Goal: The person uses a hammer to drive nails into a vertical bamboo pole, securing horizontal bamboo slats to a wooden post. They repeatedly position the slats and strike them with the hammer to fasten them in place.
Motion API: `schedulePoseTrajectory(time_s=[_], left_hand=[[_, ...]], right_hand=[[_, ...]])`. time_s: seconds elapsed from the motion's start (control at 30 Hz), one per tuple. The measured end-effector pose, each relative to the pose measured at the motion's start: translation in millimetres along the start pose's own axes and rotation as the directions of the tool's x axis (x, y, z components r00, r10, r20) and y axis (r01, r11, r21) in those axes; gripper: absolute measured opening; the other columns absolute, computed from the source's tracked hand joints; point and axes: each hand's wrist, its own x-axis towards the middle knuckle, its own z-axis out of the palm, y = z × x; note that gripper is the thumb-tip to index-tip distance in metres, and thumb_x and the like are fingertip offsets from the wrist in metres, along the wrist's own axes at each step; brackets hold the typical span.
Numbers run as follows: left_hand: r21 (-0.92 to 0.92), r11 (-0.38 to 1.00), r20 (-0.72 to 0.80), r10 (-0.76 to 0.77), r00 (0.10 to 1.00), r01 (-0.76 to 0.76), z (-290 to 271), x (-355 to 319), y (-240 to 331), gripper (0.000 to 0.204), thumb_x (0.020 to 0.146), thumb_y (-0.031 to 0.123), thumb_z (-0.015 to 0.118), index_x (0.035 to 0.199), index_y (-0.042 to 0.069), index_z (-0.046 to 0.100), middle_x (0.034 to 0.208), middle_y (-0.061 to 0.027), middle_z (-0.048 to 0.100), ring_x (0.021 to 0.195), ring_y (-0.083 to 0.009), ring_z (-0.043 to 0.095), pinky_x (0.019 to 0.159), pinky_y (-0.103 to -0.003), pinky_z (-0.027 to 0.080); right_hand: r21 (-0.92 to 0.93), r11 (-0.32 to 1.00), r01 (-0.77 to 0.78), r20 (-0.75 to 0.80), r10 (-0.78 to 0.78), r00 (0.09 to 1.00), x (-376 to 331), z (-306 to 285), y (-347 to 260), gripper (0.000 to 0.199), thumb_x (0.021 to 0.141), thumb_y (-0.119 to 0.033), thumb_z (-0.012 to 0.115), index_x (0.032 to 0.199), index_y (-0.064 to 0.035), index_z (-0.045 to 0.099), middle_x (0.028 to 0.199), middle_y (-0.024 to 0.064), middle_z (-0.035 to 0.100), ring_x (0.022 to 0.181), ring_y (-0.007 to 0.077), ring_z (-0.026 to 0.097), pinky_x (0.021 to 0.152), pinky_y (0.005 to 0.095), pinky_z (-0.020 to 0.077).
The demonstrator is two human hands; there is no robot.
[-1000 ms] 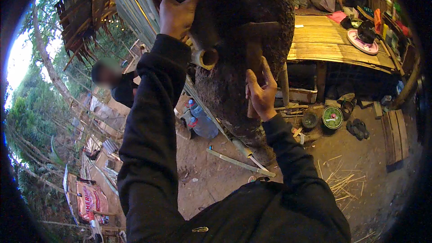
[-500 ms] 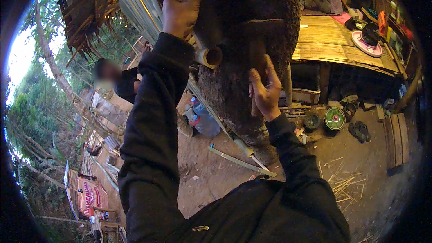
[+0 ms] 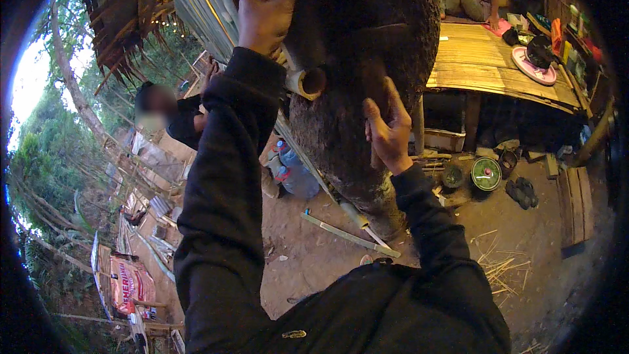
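A thick, dark tree trunk (image 3: 321,134) stands straight in front of me. At its left side, my left hand (image 3: 267,21) is raised and closed round a bamboo tube; the open lower end of the tube (image 3: 306,84) points down toward me. In front of the trunk, my right hand (image 3: 391,130) is closed on a brown wooden handle (image 3: 375,82), with the index finger stretched up along it. The handle's upper end is lost in shadow, so the kind of tool cannot be made out. A gap separates the two hands.
A bamboo-slat platform (image 3: 498,59) with a seated person is at the right, a green-lidded pot (image 3: 486,174) below it. Plastic bottles (image 3: 295,174) and a split bamboo strip (image 3: 350,233) lie by the trunk. Another person (image 3: 187,124) is at the left.
Both my hands keep their grips and have hardly moved. The tool looks darker and more blurred near its top. The seated person's arm on the platform has reached lower.
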Motion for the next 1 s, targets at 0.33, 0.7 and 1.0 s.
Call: schedulePoseTrajectory(time_s=[0.33, 0.7, 1.0], left_hand=[[0.132, 0.991, -0.031, 0.005, 1.000, -0.001, -9.6, 7.0, -16.2, 0.026, 0.092, 0.023, 0.073, 0.108, 0.002, 0.072, 0.100, -0.0049, 0.074, 0.085, -0.0167, 0.069, 0.076, -0.032, 0.054], [0.200, 0.979, -0.095, -0.018, 0.995, 0.037, 6.1, -9.6, 11.3, 0.030, 0.087, 0.022, 0.077, 0.105, -0.001, 0.070, 0.096, -0.0080, 0.074, 0.081, -0.0185, 0.069, 0.074, -0.033, 0.055], [0.057, 0.957, -0.288, -0.256, 0.923, 0.283, 31.6, -72.1, 13.2, 0.063, 0.073, 0.029, 0.087, 0.118, -0.001, 0.056, 0.095, -0.0174, 0.073, 0.085, -0.0253, 0.071, 0.078, -0.038, 0.055]], right_hand=[[-0.063, 0.996, 0.055, 0.058, -0.052, 0.997, 2.8, 2.5, 8.0, 0.057, 0.098, -0.015, 0.067, 0.148, -0.0042, 0.044, 0.074, -0.0019, 0.059, 0.053, 0.0028, 0.048, 0.046, 0.0206, 0.0396], [-0.233, 0.971, 0.056, 0.051, -0.045, 0.998, 7.2, -13.2, -7.4, 0.052, 0.093, -0.011, 0.069, 0.141, 0.0015, 0.052, 0.119, 0.0168, 0.070, 0.094, 0.0182, 0.067, 0.084, 0.0326, 0.0541], [-0.258, 0.911, 0.323, 0.062, -0.317, 0.946, 113.0, 0.4, -145.2, 0.064, 0.100, -0.015, 0.059, 0.155, -0.0013, 0.029, 0.110, 0.0114, 0.065, 0.061, 0.0073, 0.052, 0.053, 0.0231, 0.0488]])
